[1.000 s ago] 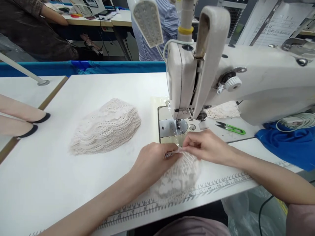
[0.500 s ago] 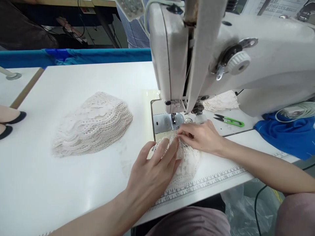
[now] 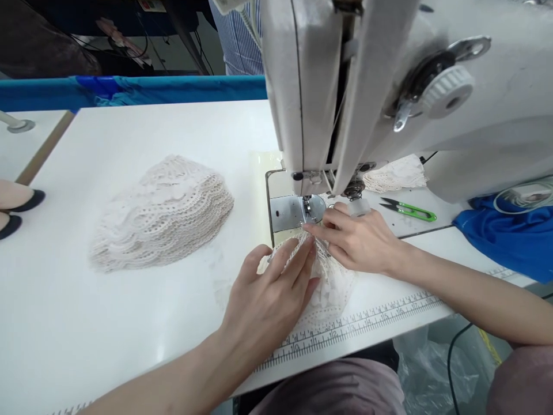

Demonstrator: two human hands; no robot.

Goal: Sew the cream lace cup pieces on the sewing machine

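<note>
A cream lace piece (image 3: 332, 288) lies gathered on the table just in front of the sewing machine's presser foot (image 3: 307, 208). My left hand (image 3: 270, 288) rests over its left part, fingers apart and bent, the tips pressing on the lace. On the far edge of the lace, my right hand (image 3: 360, 239) has its index finger stretched to the left, close below the foot. Its other fingers are curled, and part of the lace is hidden under them. The metal needle plate (image 3: 285, 214) shows left of the foot.
A stack of cream lace pieces (image 3: 168, 216) lies at left. Behind my right hand are more lace (image 3: 397, 174), green thread snips (image 3: 410, 211) and blue cloth (image 3: 501, 233). The machine head (image 3: 298, 98) stands above; a printed ruler (image 3: 367, 321) lines the front edge. Another person's fingers (image 3: 12, 210) show far left.
My right hand has gone from a pinch on the lace edge to an index finger extended toward the presser foot. My left hand stays almost still. The view has shifted slightly closer to the machine.
</note>
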